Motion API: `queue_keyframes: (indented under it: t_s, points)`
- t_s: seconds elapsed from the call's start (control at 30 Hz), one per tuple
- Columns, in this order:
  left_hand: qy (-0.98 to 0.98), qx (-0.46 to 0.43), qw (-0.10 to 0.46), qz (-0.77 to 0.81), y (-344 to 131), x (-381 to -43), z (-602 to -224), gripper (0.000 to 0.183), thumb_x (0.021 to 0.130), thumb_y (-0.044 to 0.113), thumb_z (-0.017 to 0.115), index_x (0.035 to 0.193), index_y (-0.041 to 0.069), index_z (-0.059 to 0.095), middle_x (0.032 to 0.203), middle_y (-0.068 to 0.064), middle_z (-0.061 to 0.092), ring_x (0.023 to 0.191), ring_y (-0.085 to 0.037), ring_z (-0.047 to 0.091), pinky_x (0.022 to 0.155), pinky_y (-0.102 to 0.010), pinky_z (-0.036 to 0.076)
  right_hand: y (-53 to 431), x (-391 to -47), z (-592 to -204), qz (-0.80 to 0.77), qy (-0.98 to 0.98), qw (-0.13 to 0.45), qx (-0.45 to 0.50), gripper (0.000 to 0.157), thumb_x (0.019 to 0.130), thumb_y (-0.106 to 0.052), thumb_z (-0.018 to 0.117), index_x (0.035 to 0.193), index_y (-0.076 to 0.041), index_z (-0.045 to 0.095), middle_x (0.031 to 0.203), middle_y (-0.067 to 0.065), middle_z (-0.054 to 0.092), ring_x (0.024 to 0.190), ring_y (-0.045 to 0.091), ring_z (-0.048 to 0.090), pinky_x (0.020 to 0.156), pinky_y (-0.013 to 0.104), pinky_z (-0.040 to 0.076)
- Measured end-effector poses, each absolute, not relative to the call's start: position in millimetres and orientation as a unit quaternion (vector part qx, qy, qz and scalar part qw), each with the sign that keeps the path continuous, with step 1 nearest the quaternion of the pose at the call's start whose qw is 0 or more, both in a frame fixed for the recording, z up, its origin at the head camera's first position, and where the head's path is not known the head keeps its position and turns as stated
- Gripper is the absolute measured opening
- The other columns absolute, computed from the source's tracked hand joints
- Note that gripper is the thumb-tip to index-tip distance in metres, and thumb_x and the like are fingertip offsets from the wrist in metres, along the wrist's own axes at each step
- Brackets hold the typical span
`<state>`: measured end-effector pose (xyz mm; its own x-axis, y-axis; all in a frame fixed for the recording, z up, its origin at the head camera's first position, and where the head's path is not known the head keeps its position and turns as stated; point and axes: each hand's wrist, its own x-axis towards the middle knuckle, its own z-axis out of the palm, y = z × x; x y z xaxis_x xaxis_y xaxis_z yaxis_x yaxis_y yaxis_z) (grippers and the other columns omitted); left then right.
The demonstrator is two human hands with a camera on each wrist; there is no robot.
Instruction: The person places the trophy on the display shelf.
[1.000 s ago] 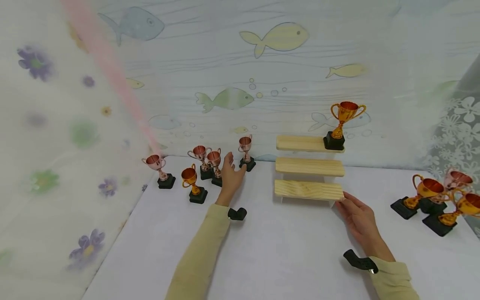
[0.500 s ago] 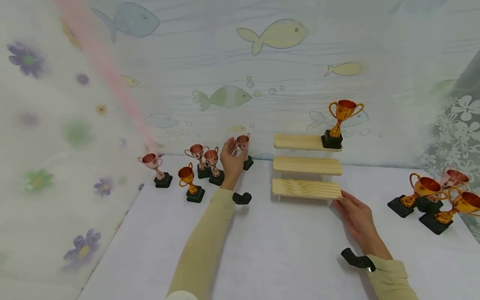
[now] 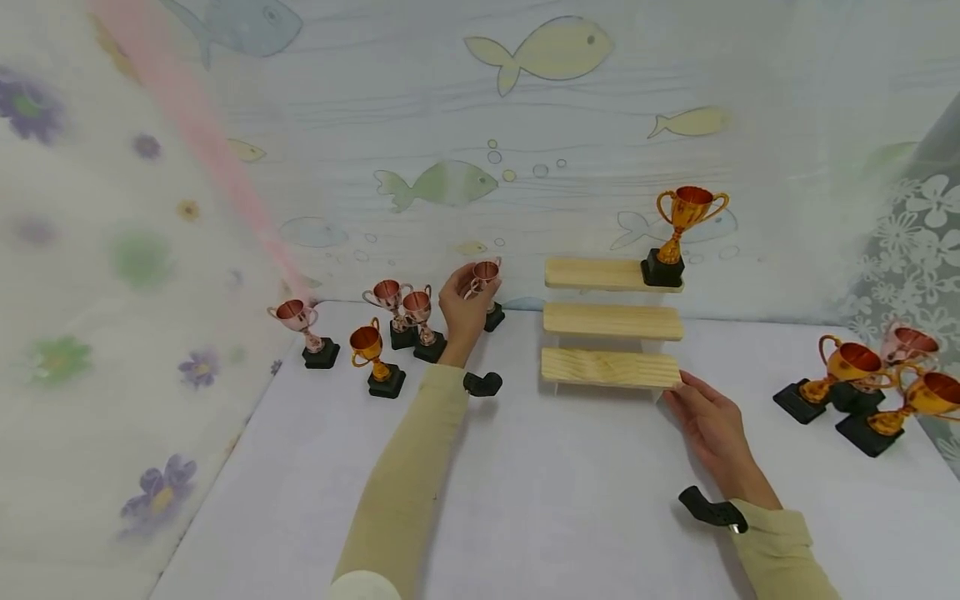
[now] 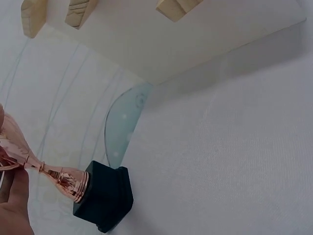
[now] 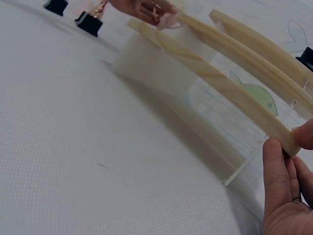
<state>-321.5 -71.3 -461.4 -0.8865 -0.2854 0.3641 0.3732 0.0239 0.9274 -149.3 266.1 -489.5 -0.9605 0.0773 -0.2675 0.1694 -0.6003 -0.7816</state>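
A white tabletop [image 3: 540,483] runs back to a fabric backdrop [image 3: 420,108] printed with pale fish, and a flowered curtain [image 3: 82,283] hangs down the left side. Farthest left on the tabletop, a rose-gold trophy [image 3: 310,338] stands on its black base. Next, a little nearer the front, comes a small gold trophy [image 3: 379,368], with a pair of rose-gold cups [image 3: 418,308] close together behind it and to its right. Just right of that pair, near the backdrop, the left hand [image 3: 461,315] has its thumb and fingers curled about the bowl of a pink-gold trophy [image 3: 487,271], black base downward; I cannot tell whether that base touches the tabletop. To its right is a three-tier display stand [image 3: 611,322] with pale wooden planks, a tall gold cup [image 3: 673,240] upright at the right end of the top one. The right hand [image 3: 712,425] pinches the right end of the lowest plank, fingers beneath. Near the right edge, two gold trophies [image 3: 853,364] crowd a rose-gold one [image 3: 910,342] behind them, before a grey flower-patterned curtain [image 3: 930,242].
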Motion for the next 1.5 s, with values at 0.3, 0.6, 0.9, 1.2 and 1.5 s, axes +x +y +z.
queue_keyframes:
  t_s: [0.3, 0.6, 0.9, 1.2, 1.5]
  points:
    - [-0.69, -0.072, 0.204, -0.691, -73.6, -318.6, -466.7, 0.046, 0.087, 0.006, 0.081, 0.13, 0.001, 0.067, 0.127, -0.016, 0.068, 0.116, -0.025, 0.066, 0.098, -0.039, 0.058, 265.8, -149.1, -488.5, -0.885, 0.44, 0.029, 0.146, 0.021, 0.099, 0.0, 0.062, 0.098, -0.017, 0.075, 0.103, -0.006, 0.073, 0.098, 0.004, 0.07, 0.09, 0.018, 0.057]
    - [-0.696, -0.069, 0.203, -0.686, -67.7, -313.9, -464.9, 0.046, 0.086, 0.002, 0.081, 0.13, 0.0, 0.066, 0.128, -0.018, 0.068, 0.115, -0.028, 0.066, 0.098, -0.043, 0.057, 264.6, -149.9, -488.6, -0.88, 0.452, 0.022, 0.143, 0.019, 0.099, -0.001, 0.063, 0.1, -0.017, 0.073, 0.104, -0.007, 0.073, 0.099, 0.004, 0.07, 0.092, 0.018, 0.056]
    - [-0.696, -0.095, 0.21, -0.68, -67.9, -297.8, -451.3, 0.05, 0.088, -0.006, 0.075, 0.134, -0.014, 0.057, 0.128, -0.032, 0.062, 0.114, -0.046, 0.062, 0.098, -0.059, 0.053, 264.2, -150.5, -490.5, -0.881, 0.451, 0.019, 0.143, 0.022, 0.099, 0.001, 0.061, 0.099, -0.017, 0.074, 0.103, -0.006, 0.074, 0.098, 0.004, 0.07, 0.091, 0.018, 0.057]
    - [-0.72, -0.119, 0.179, -0.66, -78.0, -284.2, -428.0, 0.053, 0.091, 0.004, 0.076, 0.139, -0.007, 0.057, 0.127, -0.023, 0.066, 0.107, -0.03, 0.067, 0.091, -0.032, 0.059, 265.3, -149.2, -490.7, -0.877, 0.457, 0.02, 0.146, 0.018, 0.099, -0.002, 0.064, 0.102, -0.018, 0.072, 0.104, -0.007, 0.073, 0.099, 0.003, 0.07, 0.091, 0.018, 0.056]
    - [-0.747, -0.173, 0.101, -0.634, -85.1, -255.5, -401.7, 0.05, 0.095, 0.008, 0.072, 0.142, 0.0, 0.057, 0.124, -0.02, 0.066, 0.098, -0.023, 0.063, 0.094, -0.032, 0.059, 265.3, -150.3, -491.8, -0.88, 0.452, 0.021, 0.143, 0.018, 0.098, -0.002, 0.065, 0.101, -0.018, 0.073, 0.104, -0.007, 0.073, 0.098, 0.004, 0.071, 0.09, 0.018, 0.057]
